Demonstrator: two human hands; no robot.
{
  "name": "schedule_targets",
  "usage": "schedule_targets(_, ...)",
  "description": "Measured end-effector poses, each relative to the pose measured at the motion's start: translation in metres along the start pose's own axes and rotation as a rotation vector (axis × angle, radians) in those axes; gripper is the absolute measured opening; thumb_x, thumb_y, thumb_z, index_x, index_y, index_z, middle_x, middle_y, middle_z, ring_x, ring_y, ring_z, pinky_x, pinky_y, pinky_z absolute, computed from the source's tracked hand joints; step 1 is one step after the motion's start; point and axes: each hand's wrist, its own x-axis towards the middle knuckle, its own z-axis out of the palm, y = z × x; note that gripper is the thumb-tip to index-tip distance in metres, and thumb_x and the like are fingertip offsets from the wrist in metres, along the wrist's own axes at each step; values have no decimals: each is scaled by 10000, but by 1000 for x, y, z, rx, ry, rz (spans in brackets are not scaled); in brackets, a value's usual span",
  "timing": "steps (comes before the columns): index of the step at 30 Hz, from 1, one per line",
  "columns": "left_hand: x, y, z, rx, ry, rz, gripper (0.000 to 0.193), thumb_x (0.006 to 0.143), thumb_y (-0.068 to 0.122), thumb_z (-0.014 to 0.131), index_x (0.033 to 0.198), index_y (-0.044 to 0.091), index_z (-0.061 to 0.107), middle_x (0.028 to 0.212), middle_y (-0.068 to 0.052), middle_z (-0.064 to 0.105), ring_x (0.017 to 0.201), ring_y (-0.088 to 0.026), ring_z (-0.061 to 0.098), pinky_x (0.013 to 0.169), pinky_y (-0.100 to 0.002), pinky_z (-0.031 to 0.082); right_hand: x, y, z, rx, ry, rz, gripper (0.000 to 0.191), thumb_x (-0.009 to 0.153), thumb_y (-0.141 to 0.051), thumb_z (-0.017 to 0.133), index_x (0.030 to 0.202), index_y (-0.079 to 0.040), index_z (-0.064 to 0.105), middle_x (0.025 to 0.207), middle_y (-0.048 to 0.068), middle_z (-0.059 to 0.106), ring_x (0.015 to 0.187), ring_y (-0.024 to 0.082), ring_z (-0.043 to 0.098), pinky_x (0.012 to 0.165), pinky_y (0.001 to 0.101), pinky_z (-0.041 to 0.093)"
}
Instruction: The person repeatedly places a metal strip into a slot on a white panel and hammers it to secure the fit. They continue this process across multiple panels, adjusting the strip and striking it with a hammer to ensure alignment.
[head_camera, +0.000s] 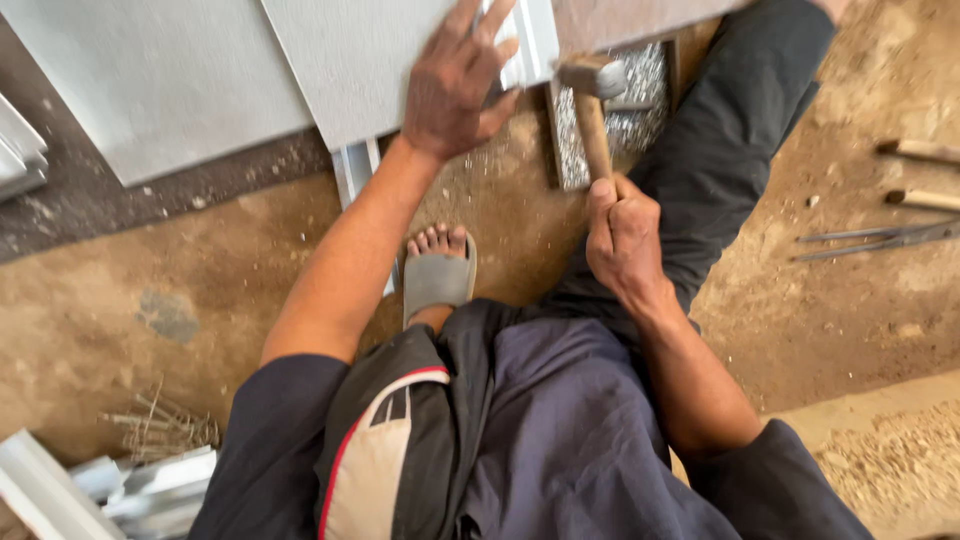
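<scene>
My left hand (455, 85) lies flat, fingers spread, on the near edge of a grey metal sheet (350, 60) resting on the ground. My right hand (622, 240) grips the wooden handle of a hammer (593, 110). The hammer's metal head sits just right of the left hand's fingers, beside the sheet's folded edge (535, 40). I crouch over the work, with one foot in a grey sandal (438, 275) between my arms.
A second grey sheet (150, 80) lies at upper left. A tray of shiny metal scraps (630, 110) is behind the hammer. Metal shears and wooden-handled tools (890, 235) lie on the dirt at right. Bent metal strips (130, 490) and wires are at lower left.
</scene>
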Motion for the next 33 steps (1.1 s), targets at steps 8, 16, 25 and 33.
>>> schedule_targets(8,-3,0,4,30,53,28,529,857,177,867,1285,112,563,1588,-87,478,1481,-355,391,1235,-498,407,8,11,6,-62,12,-163,355,1121,-122,456,828,59,543,716,127,503,578,213,476,568,372,395)
schedule_targets(16,-2,-1,7,75,66,34,509,861,199,892,1247,128,567,1573,-89,500,1495,-354,380,1242,-512,400,21,-4,0,98,-67,139,505,1149,-249,447,707,-16,520,614,40,489,526,155,474,514,331,388)
schedule_targets(25,-4,-5,6,59,28,35,503,846,197,886,1245,109,593,1575,-108,503,1490,-367,380,1227,-516,405,-6,-8,-2,282,50,-107,422,1151,-231,400,816,-5,522,683,17,508,595,85,440,555,244,371)
schedule_targets(33,-1,-4,7,89,74,23,428,862,215,884,1188,127,622,1588,-73,491,1518,-339,355,1234,-511,409,19,-18,4,-204,45,-381,330,1145,-70,489,829,8,544,782,131,543,645,231,559,652,330,437)
